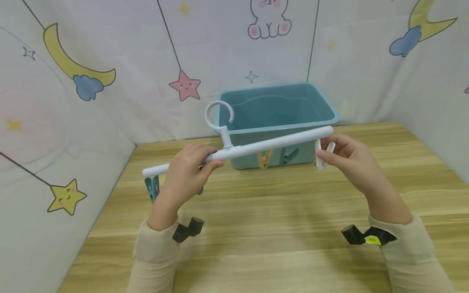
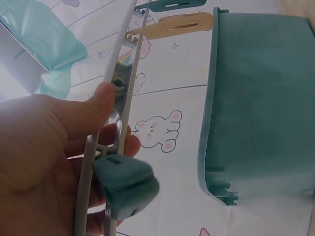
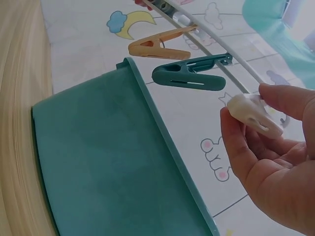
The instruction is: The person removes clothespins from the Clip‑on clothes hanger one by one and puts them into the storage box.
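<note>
A white clip hanger point(image 1: 278, 141) with a round hook on top is held above the table, its right end higher in the head view. My left hand point(image 1: 187, 171) grips the bar left of the hook, thumb on the near side. At the right end, my right hand point(image 1: 353, 160) pinches a white clothespin point(image 3: 253, 115) between thumb and fingers, right under the bar. From the bar hang an orange clothespin point(image 3: 158, 45) and a teal clothespin point(image 3: 189, 73) right of the hook. Another teal clothespin point(image 1: 152, 188) hangs at the left end, and one more teal clothespin point(image 2: 125, 184) shows beside my left fingers.
Behind the hanger, a teal plastic bin point(image 1: 276, 127) stands on the wood-grain table point(image 1: 275, 228) against the back wall cloth. The cloth point(image 1: 139, 49) carries printed moons, stars and a bear, and also covers the sides. Black wrist cameras sit at both sleeves.
</note>
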`<state>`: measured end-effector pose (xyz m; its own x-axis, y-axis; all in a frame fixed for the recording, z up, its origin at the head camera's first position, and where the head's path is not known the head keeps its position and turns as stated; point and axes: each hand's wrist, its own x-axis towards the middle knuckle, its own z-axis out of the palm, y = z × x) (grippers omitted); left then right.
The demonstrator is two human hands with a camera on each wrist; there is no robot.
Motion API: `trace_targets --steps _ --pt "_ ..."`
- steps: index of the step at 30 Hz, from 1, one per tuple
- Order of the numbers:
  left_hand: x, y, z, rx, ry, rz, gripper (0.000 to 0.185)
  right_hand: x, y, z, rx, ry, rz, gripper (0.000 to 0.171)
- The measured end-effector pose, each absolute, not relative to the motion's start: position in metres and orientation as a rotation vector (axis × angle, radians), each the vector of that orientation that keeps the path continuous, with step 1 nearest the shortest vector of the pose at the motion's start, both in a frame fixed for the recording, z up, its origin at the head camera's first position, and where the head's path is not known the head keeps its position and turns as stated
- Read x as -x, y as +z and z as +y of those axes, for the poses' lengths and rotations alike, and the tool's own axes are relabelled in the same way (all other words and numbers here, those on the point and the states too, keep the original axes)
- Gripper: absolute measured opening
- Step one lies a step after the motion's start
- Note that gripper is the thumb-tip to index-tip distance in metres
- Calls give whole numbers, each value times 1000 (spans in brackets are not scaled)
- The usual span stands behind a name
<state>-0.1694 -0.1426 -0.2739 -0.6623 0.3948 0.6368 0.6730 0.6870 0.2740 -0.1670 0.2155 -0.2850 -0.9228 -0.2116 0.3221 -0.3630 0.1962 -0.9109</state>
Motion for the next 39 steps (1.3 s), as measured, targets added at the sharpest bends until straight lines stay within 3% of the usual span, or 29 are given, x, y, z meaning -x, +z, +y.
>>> trace_targets --steps 22,39 --pt "167 -275 -139 822 -668 -2371 30 175 -294 217 -1022 2294 -2015 20" --pt "165 -272 -140 928 -658 -2322 24 170 -291 217 -1013 2247 -1928 18"
